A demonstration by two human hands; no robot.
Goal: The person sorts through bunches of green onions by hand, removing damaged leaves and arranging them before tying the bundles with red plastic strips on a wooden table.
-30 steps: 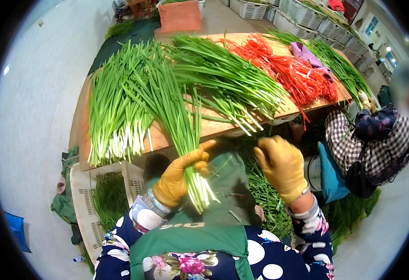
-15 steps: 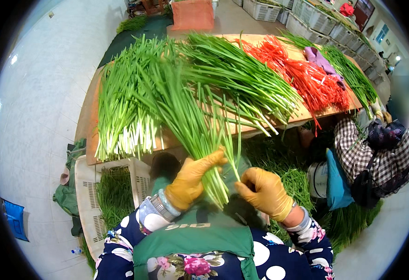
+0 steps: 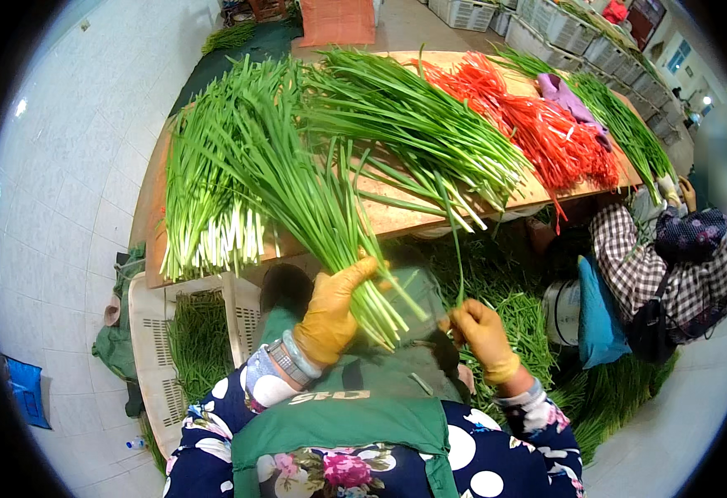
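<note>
My left hand (image 3: 333, 315), in a yellow glove, is closed round the lower stems of a bunch of garlic chives (image 3: 318, 203). Their white ends stick out below the fist, and the green leaves lean up and left over the table. To the right, my gloved right hand (image 3: 486, 339) pinches the lower end of a single chive leaf (image 3: 456, 253), which stands apart from the bunch. A large pile of chives (image 3: 206, 191) lies at the table's left. Another pile (image 3: 422, 133) lies behind the bunch, stems pointing right and toward me.
The wooden table (image 3: 155, 249) also bears red ties (image 3: 546, 133) and a purple cloth (image 3: 567, 104). A white crate (image 3: 149, 332) with greens stands below left. Loose leaves (image 3: 525, 328) lie under the table. At right sits a person in a checked sleeve (image 3: 625, 249), beside a white bucket (image 3: 563, 311).
My right hand has moved right and slightly down, drawing one leaf away from the bunch. The left hand keeps its hold, shifted slightly down.
</note>
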